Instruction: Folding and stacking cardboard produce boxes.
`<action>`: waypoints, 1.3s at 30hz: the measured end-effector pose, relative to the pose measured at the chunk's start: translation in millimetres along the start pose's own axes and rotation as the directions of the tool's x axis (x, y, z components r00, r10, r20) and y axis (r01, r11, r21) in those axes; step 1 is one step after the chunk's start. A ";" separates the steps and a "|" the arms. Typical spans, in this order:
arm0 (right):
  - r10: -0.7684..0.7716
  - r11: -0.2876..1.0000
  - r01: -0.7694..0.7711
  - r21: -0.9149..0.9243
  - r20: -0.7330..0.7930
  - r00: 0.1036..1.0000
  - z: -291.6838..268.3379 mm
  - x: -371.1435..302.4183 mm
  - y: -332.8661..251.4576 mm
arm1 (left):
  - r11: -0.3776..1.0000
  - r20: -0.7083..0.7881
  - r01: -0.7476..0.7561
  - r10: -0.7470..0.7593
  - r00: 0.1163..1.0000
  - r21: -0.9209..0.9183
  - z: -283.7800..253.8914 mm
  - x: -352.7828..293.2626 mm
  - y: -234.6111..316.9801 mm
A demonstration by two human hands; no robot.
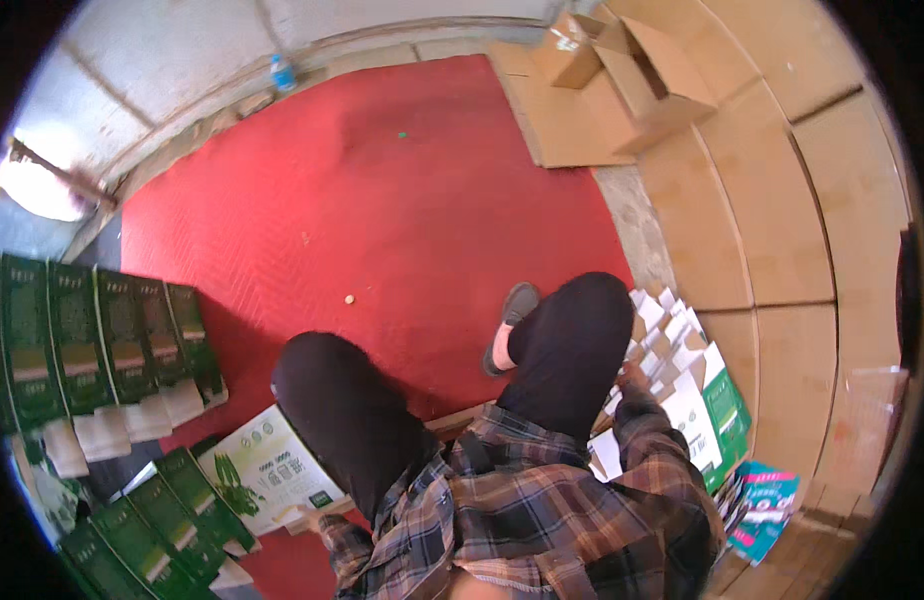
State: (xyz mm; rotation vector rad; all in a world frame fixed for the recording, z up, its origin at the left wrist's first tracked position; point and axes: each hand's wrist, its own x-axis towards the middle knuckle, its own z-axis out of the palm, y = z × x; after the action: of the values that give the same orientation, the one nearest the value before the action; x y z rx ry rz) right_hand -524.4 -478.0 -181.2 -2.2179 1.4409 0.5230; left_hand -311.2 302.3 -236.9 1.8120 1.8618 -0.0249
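Observation:
At the lower left, a white carton with green leaf printing lies beside my left knee. My left hand grips its near edge, the fingers partly hidden beneath it. On the other side, my right hand reaches past my right knee into a pile of white folded cartons with flaps sticking up. My knee and the flaps cover most of its fingers, so their hold cannot be made out. A white-and-green carton leans against this pile next to my right forearm.
Rows of green boxes stand at the left, with more green boxes below. Brown cardboard boxes are stacked along the right. An open brown box sits beyond the red mat. A blue bottle stands by the wall.

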 end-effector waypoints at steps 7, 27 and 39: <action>0.283 0.959 -0.283 0.024 -0.162 0.945 66.0 -99.9 29.2 | 0.543 -0.162 -0.815 0.802 0.574 -0.200 -48.8 3.0 93.3; 0.581 0.800 -0.593 -0.086 -0.133 0.803 142.8 -181.3 146.8 | -0.328 0.497 -0.729 0.561 -0.662 -0.601 27.3 -451.6 308.7; 0.659 0.428 -0.320 0.845 -0.050 0.751 100.4 -147.0 113.5 | -0.419 0.554 -0.735 0.484 -0.677 -0.533 46.3 -437.4 302.5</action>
State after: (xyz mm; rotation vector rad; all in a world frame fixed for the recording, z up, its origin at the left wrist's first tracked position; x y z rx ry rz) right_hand -692.8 -352.7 -204.0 -1.1308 2.0246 -0.4158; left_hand -33.1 -89.2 -3.8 2.3105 -1.0994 -0.4195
